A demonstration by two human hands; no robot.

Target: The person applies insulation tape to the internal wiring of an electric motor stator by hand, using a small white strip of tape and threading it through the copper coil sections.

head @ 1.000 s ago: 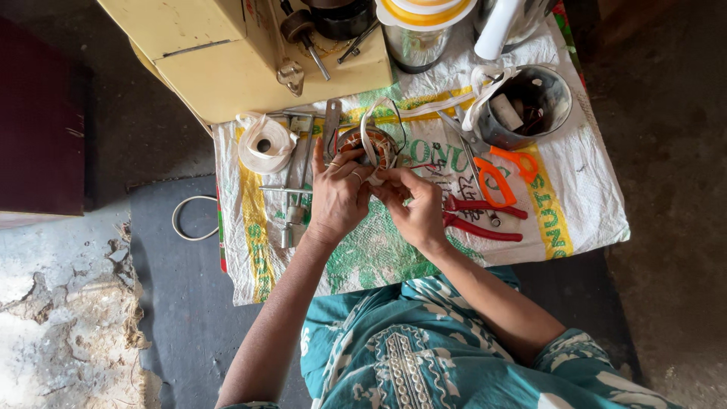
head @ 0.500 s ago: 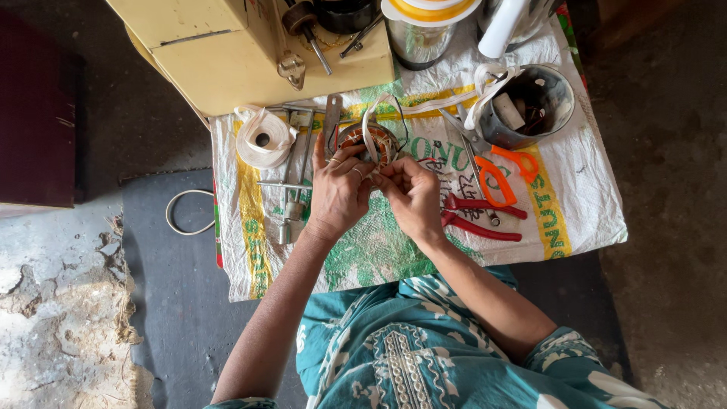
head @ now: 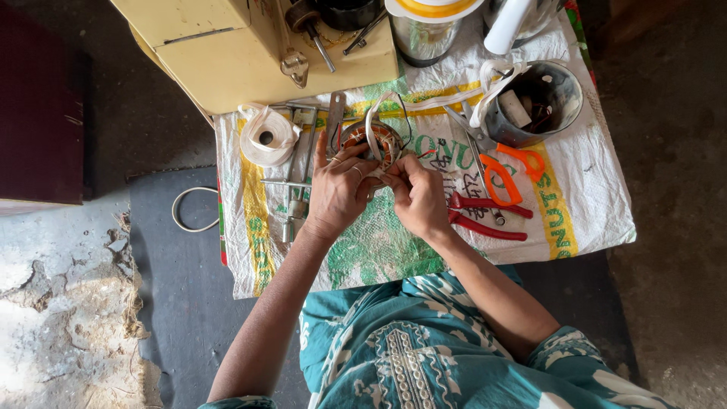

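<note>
Little has shifted since the earlier frames: both hands stay closed around the round copper-wound motor coil [head: 372, 141] on the printed sack [head: 575, 204]. Left hand [head: 338, 191] grips its near left rim, fingers curled. Right hand [head: 419, 195] pinches at its near right edge, perhaps a wire, though that is too small to tell. Orange scissors [head: 506, 170] and red pliers [head: 485, 216] lie right of the coil, a white tape roll [head: 265, 136] left.
</note>
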